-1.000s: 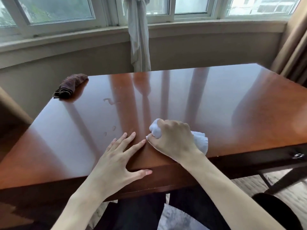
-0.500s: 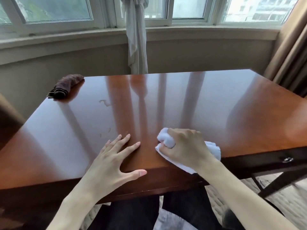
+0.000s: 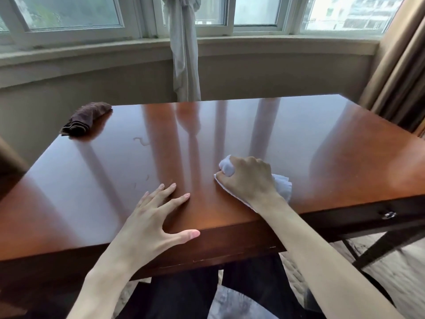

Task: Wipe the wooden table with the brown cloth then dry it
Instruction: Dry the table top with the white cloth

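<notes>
Head cam is showing the brown cloth [image 3: 86, 119] lying bunched up at the far left corner of the wooden table [image 3: 299, 139], well apart from both hands, so I'm guessing the wet wipe is done and the drying part is going on now. That cloth looks soft, floppy and light, so grabbing a big scrunched handful from the top should work better than pinching an edge. The right hand [image 3: 249, 180] is clenching a wad of white cloth [image 3: 281, 184] and pressing it on the tabletop near the front edge, with bits of it poking out past the knuckles and behind the wrist. It looks just as soft and crushable. The left hand [image 3: 151, 223] is lying flat with fingers spread near the front edge, gripping nothing, thumb hanging over the edge. A few small wet streaks [image 3: 140, 141] are sitting on the glossy top toward the left. A drawer knob [image 3: 388, 214] is showing on the front at the right.
</notes>
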